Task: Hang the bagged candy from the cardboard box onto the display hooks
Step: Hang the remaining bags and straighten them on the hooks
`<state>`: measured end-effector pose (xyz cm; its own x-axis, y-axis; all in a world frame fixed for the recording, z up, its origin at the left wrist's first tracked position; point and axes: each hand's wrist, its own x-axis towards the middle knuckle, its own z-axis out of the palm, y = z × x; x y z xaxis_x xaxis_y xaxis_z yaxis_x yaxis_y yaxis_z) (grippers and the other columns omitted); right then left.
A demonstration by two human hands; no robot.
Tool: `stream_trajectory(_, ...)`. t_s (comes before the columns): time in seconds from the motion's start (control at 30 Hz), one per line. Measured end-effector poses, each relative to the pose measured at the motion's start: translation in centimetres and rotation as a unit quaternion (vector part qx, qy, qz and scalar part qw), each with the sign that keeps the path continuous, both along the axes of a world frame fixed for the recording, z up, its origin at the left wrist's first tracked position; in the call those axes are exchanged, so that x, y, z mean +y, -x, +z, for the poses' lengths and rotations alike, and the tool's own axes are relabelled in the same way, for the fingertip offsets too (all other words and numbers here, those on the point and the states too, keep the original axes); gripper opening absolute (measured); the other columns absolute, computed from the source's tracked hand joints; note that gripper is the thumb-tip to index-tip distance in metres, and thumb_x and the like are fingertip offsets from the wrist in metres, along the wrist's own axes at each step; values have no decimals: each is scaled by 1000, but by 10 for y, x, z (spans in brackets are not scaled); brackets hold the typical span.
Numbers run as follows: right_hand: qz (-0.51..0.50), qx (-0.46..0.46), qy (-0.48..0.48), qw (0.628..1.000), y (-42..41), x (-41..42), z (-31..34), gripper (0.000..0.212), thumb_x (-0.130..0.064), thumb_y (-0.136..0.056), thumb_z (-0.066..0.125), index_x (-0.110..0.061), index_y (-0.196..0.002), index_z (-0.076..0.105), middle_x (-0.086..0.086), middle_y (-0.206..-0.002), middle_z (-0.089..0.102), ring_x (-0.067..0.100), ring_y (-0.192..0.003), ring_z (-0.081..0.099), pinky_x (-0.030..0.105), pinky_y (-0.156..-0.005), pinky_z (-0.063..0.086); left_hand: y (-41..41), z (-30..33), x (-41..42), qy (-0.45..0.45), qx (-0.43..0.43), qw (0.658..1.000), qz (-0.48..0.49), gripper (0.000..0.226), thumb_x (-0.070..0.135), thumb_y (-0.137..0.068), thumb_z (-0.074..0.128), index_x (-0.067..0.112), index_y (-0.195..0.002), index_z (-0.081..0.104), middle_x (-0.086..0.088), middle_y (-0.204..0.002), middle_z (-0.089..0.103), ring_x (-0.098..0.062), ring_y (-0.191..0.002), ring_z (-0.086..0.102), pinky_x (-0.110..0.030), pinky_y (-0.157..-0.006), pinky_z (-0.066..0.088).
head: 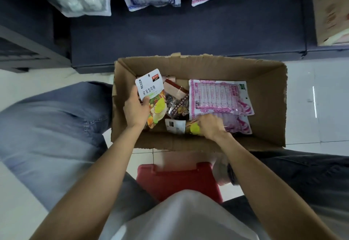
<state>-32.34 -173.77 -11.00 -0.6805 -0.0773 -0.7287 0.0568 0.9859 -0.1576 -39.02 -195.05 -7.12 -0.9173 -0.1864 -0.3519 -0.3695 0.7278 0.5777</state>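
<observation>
Inside the cardboard box [264, 69], the left hand [135, 110] grips a white fruit-print candy bag [151, 96] at its left end. The right hand [211, 126] curls its fingers around a second such bag [192, 128] near the box's front wall, beside pink candy bags [217, 96].

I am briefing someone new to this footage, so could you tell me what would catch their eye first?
The open cardboard box on the floor dominates the middle. The left hand holds up a white fruit-print candy bag at its left side, while the right hand reaches for another near the pink bags.
</observation>
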Motion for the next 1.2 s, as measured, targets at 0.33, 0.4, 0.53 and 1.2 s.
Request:
stream_trajectory(0.33,-477,277,419,721,-19,61,146,33,4,-94,50,-28,-100,55,-8,-94,70,10,-90,67,24,-75,52,12,87,45,-301,32,952,47,30,12,-100,44,17,-129,48,5,-128,57,-4,-112,51,-11,-84,40)
stream_trajectory(0.4,-483,289,469,681,-20,67,171,32,8,-93,49,-22,-99,55,-13,-84,72,1,-81,66,14,-68,50,19,118,65,-347,52,936,17,27,13,-100,44,19,-126,48,8,-122,57,-5,-112,53,-12,-86,40)
stream_trajectory(0.53,-467,365,451,667,-3,84,203,39,9,-92,50,-28,-105,50,-9,-92,71,2,-82,66,24,-74,50,34,185,109,-413,106,904,-43,36,15,-101,43,20,-137,41,22,-117,53,4,-110,51,-8,-86,40)
stream_trajectory(1.2,-298,699,320,566,154,164,372,60,-11,-91,62,-22,-145,39,12,-106,44,-15,-81,40,-2,-76,31,135,344,224,-241,374,869,-214,41,29,-86,69,23,-123,52,17,-100,61,-3,-94,59,-21,-81,47)
